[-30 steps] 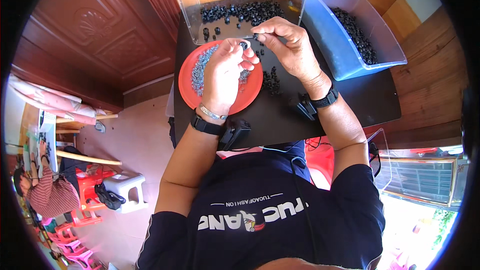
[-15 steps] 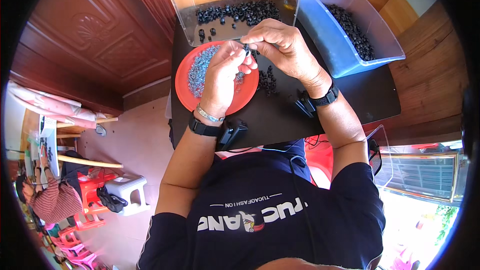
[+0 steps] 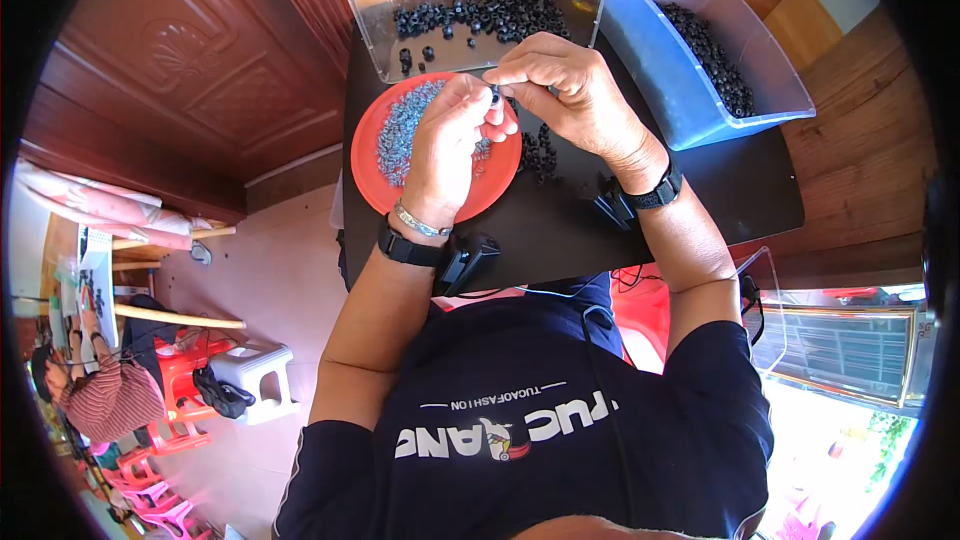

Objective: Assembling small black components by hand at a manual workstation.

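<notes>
Black, the part (image 3: 496, 96) sits pinched in my left hand (image 3: 449, 140) above the plate (image 3: 364, 158), presumably so my right hand (image 3: 575, 90), fingers narrowed, reaches it.

white glare floods lower right; fisheye bends edges; corners black.

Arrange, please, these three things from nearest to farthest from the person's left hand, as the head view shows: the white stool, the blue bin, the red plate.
1. Red plate: nearest, partly covered from view by the left hand.
2. Blue bin: off to the right.
3. White stool: farthest, toward the lower left.
</notes>
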